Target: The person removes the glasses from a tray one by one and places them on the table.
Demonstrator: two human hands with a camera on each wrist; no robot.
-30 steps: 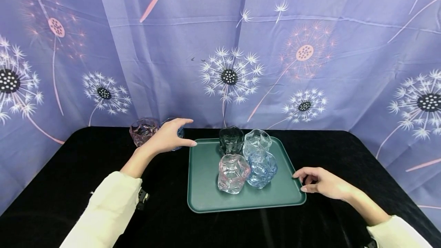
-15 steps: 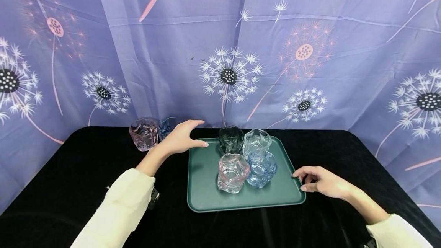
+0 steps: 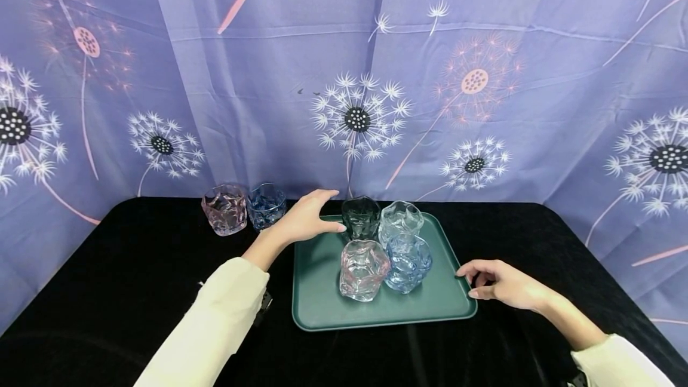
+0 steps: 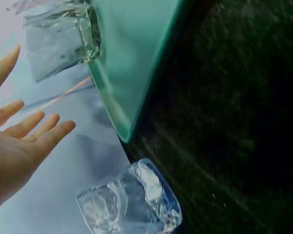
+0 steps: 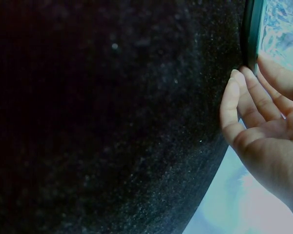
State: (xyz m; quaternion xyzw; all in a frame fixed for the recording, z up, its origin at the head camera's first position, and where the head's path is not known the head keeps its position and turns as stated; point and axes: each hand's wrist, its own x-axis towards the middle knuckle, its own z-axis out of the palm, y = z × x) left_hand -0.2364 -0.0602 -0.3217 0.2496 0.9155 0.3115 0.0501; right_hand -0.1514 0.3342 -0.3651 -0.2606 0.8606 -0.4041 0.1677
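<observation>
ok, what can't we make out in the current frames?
Head: lower part of the clear glass, behind the light blue glass.
Left wrist: dark blue glass, cut off by the bottom edge; left hand, by the left edge.
Right wrist: right hand, cut off by the right edge; tray, by the top.

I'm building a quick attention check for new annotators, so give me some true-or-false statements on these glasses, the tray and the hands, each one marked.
1. The light blue glass stands on the green tray. True.
2. The left hand grips the dark grey glass. False: its fingers are spread near that glass and hold nothing.
3. The right hand is at the tray's right edge. True.
4. The dark blue glass stands on the tray. False: it stands on the black table, left of the tray.
5. The purplish-pink glass is off the tray. True.
6. The backdrop is plain. False: it has a dandelion print.
</observation>
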